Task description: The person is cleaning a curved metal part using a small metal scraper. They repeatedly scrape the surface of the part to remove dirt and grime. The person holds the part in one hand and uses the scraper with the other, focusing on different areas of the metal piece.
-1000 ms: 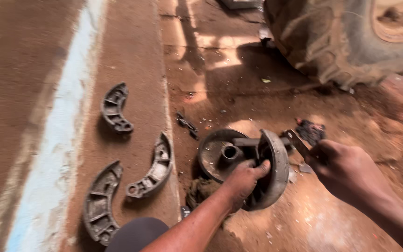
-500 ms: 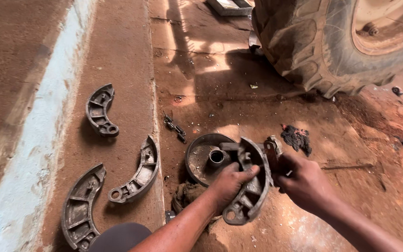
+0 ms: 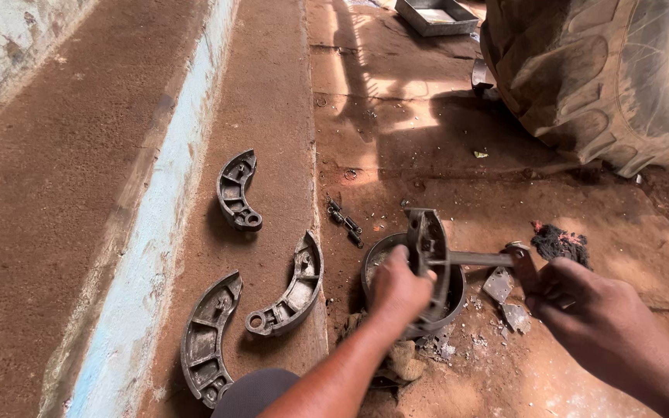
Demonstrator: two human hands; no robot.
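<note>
Nearby, three loose brake shoes (image 3: 284,288) lie left; left hand (image 3: 398,292) grips a shoe (image 3: 430,255), right hand (image 3: 586,317) clutches a tool (image 3: 480,258).

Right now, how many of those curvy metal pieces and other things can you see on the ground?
Curved brake shoes: 4, three lying, one held
Round drum: 1
Hammer: 1
Big tyre: 1
Metal tray: 1
Total: 8
</note>
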